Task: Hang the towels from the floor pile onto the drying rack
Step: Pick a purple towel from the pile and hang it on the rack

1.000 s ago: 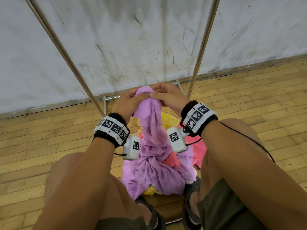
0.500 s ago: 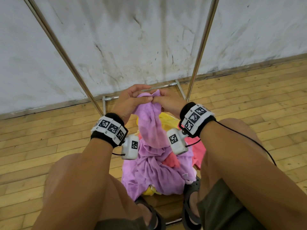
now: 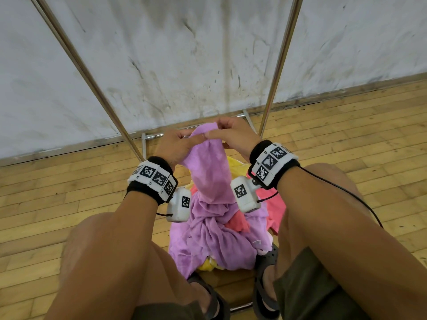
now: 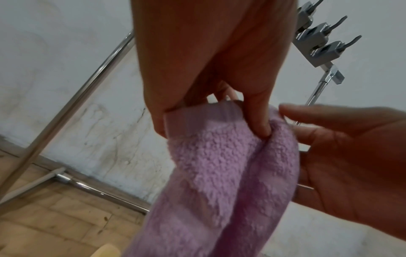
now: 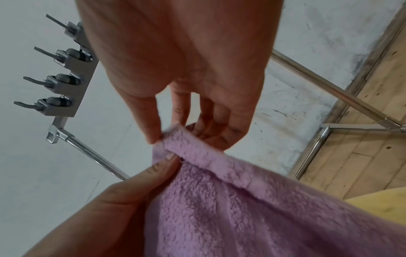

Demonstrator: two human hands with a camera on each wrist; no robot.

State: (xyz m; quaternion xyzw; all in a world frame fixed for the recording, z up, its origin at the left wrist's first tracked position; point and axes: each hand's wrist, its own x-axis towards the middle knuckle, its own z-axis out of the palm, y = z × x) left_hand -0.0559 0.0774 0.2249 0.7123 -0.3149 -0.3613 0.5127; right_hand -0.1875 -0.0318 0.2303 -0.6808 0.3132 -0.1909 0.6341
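A purple towel [image 3: 212, 181] rises out of the floor pile between my knees, its lower part twisted among a yellow towel [image 3: 235, 165] and a pink towel [image 3: 272, 204]. My left hand [image 3: 196, 140] and right hand [image 3: 215, 130] meet at its top edge. In the left wrist view the left hand [image 4: 211, 128] pinches the purple towel's hem [image 4: 197, 120] between thumb and fingers. In the right wrist view the right hand [image 5: 175, 137] pinches the purple towel's corner [image 5: 197, 151]. The drying rack's two steel poles [image 3: 92, 77] [image 3: 279, 65] slant up behind the hands.
Grey clips [image 4: 318, 40] [image 5: 61, 81] sit in a row at the rack's upper bar. The rack's base bar [image 3: 152, 136] lies on the wooden floor [image 3: 57, 204] against a stained white wall [image 3: 184, 54]. My knees and sandalled feet [image 3: 265, 285] flank the pile.
Both hands have worked along the towel's top. The rounded bunch they held is now a flatter corner that sticks up between the fingers. The pile has not moved.
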